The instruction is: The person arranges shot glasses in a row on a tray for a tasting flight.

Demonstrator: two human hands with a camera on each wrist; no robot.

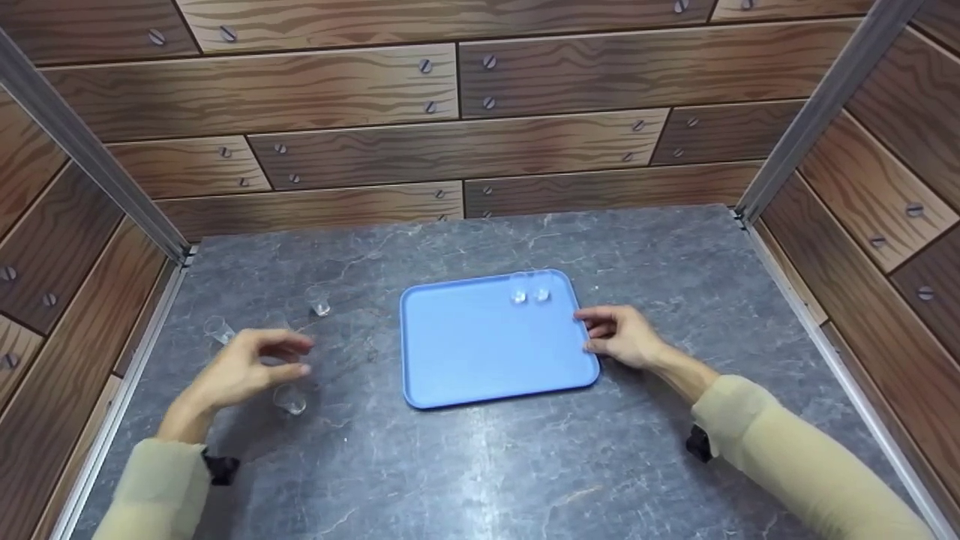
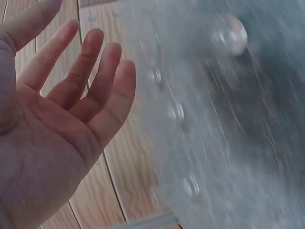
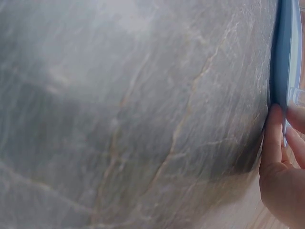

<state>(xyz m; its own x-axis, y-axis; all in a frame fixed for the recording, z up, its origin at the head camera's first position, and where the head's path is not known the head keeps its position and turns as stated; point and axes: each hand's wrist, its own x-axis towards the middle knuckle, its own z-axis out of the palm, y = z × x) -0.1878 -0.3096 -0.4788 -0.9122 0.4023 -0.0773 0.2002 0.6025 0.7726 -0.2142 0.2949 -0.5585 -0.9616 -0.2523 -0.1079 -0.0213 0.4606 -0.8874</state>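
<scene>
A blue tray (image 1: 487, 341) lies on the table, two small clear cups standing side by side near its far right corner, the left one (image 1: 518, 295) and the right one (image 1: 541, 292). At the tray's right edge, my right hand (image 1: 626, 337) pinches the rim; in the right wrist view its fingers (image 3: 274, 138) lie on both sides of that rim. My left hand (image 1: 236, 371) hovers over the left of the table, fingers spread and palm bare in the left wrist view. Around it are several clear cups, including a near one (image 1: 291, 401) and a far one (image 1: 321, 306).
Another clear cup (image 1: 220, 330) is at the far left, partly behind the left hand. The grey marbled table (image 1: 480, 465) is bounded by wood-patterned walls (image 1: 360, 150) with metal rails (image 1: 780, 112) at the corners.
</scene>
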